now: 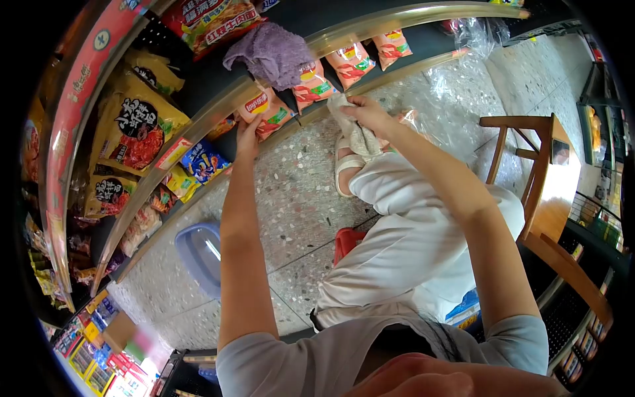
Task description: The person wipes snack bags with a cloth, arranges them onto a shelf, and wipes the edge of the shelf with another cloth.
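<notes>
Packet [274, 118] in left hand [248, 137], cloth [344, 114] in right hand [372, 114] (purple rag [274, 54] overlapping shelf edge [347, 34]).

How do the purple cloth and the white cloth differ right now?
Colour: the purple cloth is muted purple; the white cloth is off-white.
Support: the purple cloth lies across the shelf rail; the white cloth extends from the right hand.
Contact: neither hand touches the purple cloth; the right grips the white cloth.
Shared: both look crumpled.
</notes>
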A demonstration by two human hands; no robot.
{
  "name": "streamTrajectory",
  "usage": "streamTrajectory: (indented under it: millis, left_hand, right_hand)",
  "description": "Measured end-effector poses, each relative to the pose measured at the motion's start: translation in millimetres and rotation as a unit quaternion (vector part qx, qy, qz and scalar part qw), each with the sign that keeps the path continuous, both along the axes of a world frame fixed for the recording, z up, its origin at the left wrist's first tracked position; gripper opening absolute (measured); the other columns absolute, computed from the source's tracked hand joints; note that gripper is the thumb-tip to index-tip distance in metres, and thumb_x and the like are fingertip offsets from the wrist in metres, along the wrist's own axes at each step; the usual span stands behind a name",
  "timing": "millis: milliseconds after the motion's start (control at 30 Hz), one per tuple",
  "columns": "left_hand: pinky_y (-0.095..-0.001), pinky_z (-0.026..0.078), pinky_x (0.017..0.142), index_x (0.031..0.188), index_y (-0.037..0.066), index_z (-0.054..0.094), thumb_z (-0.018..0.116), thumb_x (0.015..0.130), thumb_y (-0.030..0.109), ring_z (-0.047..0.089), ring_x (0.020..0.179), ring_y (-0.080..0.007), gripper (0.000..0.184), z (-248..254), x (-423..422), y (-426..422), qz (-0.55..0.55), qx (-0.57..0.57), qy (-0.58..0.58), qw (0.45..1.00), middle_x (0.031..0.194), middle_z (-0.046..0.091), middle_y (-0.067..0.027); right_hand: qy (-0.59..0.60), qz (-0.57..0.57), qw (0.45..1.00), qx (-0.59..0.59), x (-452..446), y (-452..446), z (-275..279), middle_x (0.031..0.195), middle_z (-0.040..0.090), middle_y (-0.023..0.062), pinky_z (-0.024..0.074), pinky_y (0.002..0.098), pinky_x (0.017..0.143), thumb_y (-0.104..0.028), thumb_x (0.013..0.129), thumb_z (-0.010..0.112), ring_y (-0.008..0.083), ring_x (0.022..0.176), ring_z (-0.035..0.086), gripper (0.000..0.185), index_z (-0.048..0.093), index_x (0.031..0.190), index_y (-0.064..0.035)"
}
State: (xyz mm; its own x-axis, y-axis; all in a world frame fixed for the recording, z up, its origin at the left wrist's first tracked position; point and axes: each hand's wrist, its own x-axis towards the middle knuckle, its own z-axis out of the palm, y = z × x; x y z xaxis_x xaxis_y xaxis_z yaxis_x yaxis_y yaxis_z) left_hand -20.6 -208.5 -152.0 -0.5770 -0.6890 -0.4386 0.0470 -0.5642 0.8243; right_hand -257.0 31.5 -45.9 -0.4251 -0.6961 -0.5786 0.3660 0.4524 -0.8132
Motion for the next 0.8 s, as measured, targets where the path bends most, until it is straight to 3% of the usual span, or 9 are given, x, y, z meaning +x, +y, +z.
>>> streamTrajectory:
  millis: [167,300,400,433,533,600,667,800]
  left_hand:
    - [-0.0268,0.047,0.085,0.127,0.007,0.048,0.066,0.089,0.009,0.059,0.102,-0.0122,0.042,4,6,2,0.016,-0.033,-0.031,0.999,0.116,0.060,-0.0020]
    - [-0.0298,0.044,0.090,0.122,-0.002,0.051,0.068,0.086,0.008,0.058,0.104,-0.0178,0.042,-5,12,6,0.082,-0.126,-0.012,0.989,0.116,0.060,-0.0090]
    - [-0.0311,0.045,0.090,0.121,-0.005,0.050,0.071,0.083,0.010,0.057,0.106,-0.0197,0.046,-24,12,15,0.206,-0.210,-0.252,0.922,0.116,0.060,-0.0131]
    - [-0.0316,0.045,0.089,0.120,-0.005,0.051,0.073,0.081,0.011,0.057,0.106,-0.0205,0.048,-13,8,24,0.193,-0.222,-0.282,0.913,0.113,0.061,-0.0147]
    - [-0.0315,0.046,0.088,0.114,-0.004,0.056,0.070,0.082,0.011,0.058,0.103,-0.0202,0.038,37,-6,66,0.086,-0.186,-0.105,0.973,0.109,0.063,-0.0148]
    - [-0.0288,0.046,0.086,0.105,-0.003,0.062,0.066,0.085,0.009,0.059,0.098,-0.0172,0.024,31,-20,71,0.073,-0.203,-0.124,0.969,0.103,0.065,-0.0114]
    - [-0.0271,0.045,0.085,0.102,-0.003,0.063,0.064,0.085,0.009,0.059,0.096,-0.0154,0.020,74,-51,118,0.084,-0.211,-0.148,0.963,0.102,0.065,-0.0099]
    - [-0.0231,0.045,0.072,0.114,0.000,0.062,0.063,0.088,0.011,0.058,0.087,-0.0113,0.028,144,-111,167,-0.066,-0.261,-0.092,0.959,0.098,0.064,-0.0042]
  right_hand:
    - [-0.006,-0.030,1.000,-0.002,-9,8,23,0.108,0.064,0.0136,0.0504,0.0306,0.078,-0.019,0.085,0.069,0.0190,0.091,0.063,0.050,0.054,0.126,0.0054]
    - [0.012,-0.069,0.997,-0.016,-33,29,46,0.112,0.063,0.0159,0.0513,0.0317,0.079,-0.019,0.084,0.069,0.0208,0.094,0.064,0.057,0.050,0.131,0.0068]
    - [0.046,-0.094,0.994,-0.039,-61,57,68,0.113,0.063,0.0157,0.0520,0.0324,0.078,-0.019,0.085,0.069,0.0212,0.094,0.064,0.057,0.048,0.132,0.0061]
    - [0.050,-0.101,0.993,-0.048,-73,69,79,0.112,0.063,0.0151,0.0522,0.0326,0.078,-0.019,0.085,0.069,0.0210,0.093,0.064,0.056,0.049,0.131,0.0058]
    - [0.040,-0.160,0.983,-0.085,-96,106,108,0.107,0.065,0.0125,0.0531,0.0330,0.076,-0.018,0.087,0.067,0.0200,0.090,0.064,0.047,0.053,0.125,0.0042]
    - [0.030,-0.196,0.974,-0.112,-106,131,125,0.103,0.065,0.0109,0.0539,0.0328,0.074,-0.017,0.088,0.065,0.0191,0.088,0.065,0.039,0.056,0.120,0.0027]
    - [0.024,-0.218,0.966,-0.136,-116,158,137,0.099,0.066,0.0096,0.0547,0.0322,0.072,-0.016,0.090,0.063,0.0182,0.085,0.065,0.032,0.058,0.115,0.0012]
    - [0.022,-0.312,0.940,-0.140,-112,197,175,0.096,0.067,0.0093,0.0569,0.0342,0.068,-0.016,0.090,0.063,0.0191,0.081,0.067,0.027,0.059,0.112,-0.0003]
